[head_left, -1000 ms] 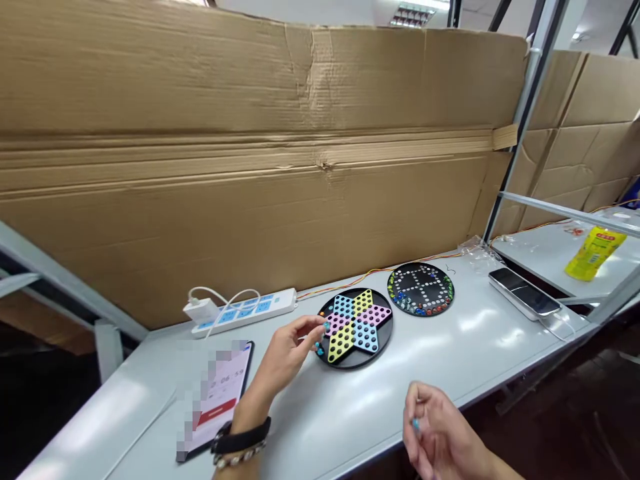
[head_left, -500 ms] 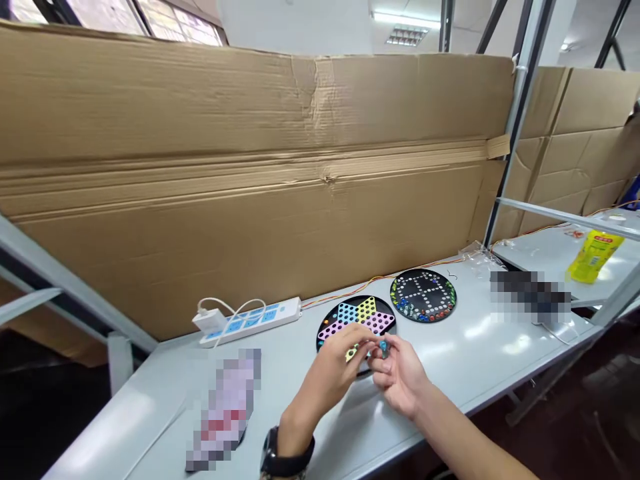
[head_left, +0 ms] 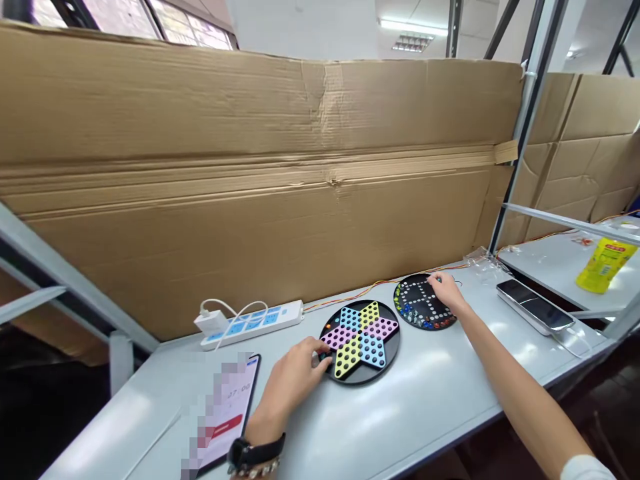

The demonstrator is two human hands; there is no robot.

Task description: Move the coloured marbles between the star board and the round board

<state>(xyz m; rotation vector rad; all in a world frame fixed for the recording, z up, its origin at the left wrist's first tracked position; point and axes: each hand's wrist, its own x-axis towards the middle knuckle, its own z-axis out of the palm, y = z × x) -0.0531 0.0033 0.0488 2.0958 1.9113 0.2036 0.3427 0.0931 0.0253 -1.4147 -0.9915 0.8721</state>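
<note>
My left hand [head_left: 295, 375] is at the left rim of a round black Chinese checkers board [head_left: 386, 365] with a yellow, pink and blue star. Its thumb and forefinger close around a dark greenish marble, mostly hidden by the fingers. An orange marble lies in the rim just above. Farther back and to the right, my right hand [head_left: 447, 291] reaches over the upper right edge of a second round black board [head_left: 424, 301] with white dots. Its fingers are pinched together at the surface, and what they hold is hidden. Several coloured marbles line that board's rim.
A white power strip [head_left: 270, 319] with a plugged-in charger lies by the cardboard wall [head_left: 225, 260]. On the left is a tablet-like screen [head_left: 235, 407], partly blurred. A phone [head_left: 535, 303] rests on a white box at right, near crumpled clear plastic [head_left: 485, 263].
My hands have parted from around a blue marble above the star board. The left moved to that board's left rim; the right moved up and right to the dotted board.
</note>
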